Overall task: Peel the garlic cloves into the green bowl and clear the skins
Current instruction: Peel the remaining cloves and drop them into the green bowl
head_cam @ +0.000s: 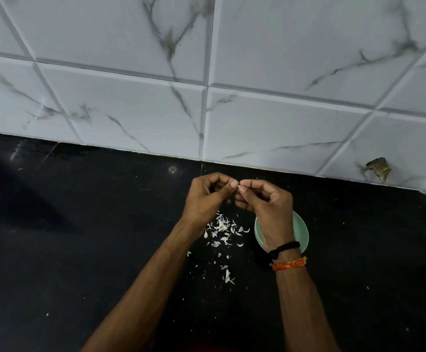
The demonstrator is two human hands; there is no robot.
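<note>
Two bare hands are meeting above a black countertop (80, 237), fingertip to fingertip. The left hand (207, 196) is curling its fingers inward, thumb and forefinger pinching one small pale garlic clove (238, 186), of which only a sliver is showing between the nails. The right hand (270, 201) is pinching the same clove from the other side, its remaining fingers folding loosely toward the palm. Whether the clove is already bare or still skinned is too small to tell.

One green bowl (300, 232) is sitting on the counter directly beneath the right wrist, which is covering most of it; its contents are hidden. Just left of the bowl, between the two forearms, the white garlic skins (222, 232) are lying scattered in one dense cluster, far too many to count singly, with a thinner trail of flakes running toward the viewer and stray specks lying farther out.

The right wrist is wearing two bands: one black thread (284, 247) and one orange thread (289, 264) just below it. Behind the counter a white marble-veined tiled wall (130, 97) is rising, with one chipped hole (379, 168) at its lower right
</note>
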